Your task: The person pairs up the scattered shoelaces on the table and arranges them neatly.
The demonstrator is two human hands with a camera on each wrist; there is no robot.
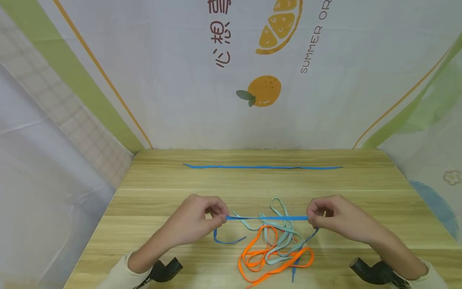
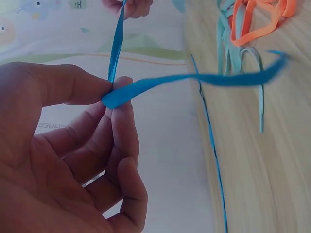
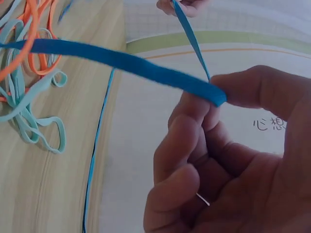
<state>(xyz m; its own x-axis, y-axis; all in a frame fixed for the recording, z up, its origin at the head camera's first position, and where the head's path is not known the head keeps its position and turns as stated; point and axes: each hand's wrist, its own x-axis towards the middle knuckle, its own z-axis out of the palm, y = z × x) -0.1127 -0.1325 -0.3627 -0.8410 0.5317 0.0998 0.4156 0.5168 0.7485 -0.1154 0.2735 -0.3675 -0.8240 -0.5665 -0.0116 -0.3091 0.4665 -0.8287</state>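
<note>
A flat blue shoelace (image 1: 288, 218) is stretched taut between both hands above the wooden table. My left hand (image 1: 203, 214) pinches it between thumb and forefinger, and a loose end (image 2: 233, 79) dangles from those fingertips. On the other side my right hand (image 1: 333, 214) pinches the same lace with thumb and fingers; its free tail (image 3: 131, 63) hangs toward the tabletop. Beneath and just in front of the stretched lace lies a tangle of an orange shoelace (image 1: 276, 273) and pale mint shoelaces (image 1: 285, 237). Whether the mint part is one lace or more, I cannot tell.
Another blue shoelace (image 1: 252, 167) lies straight across the far part of the wooden table (image 1: 151, 204). Behind the table's back edge hangs a white cloth (image 1: 187, 112) printed with oranges and lettering. Black wrist mounts (image 1: 166, 271) sit at both forearms.
</note>
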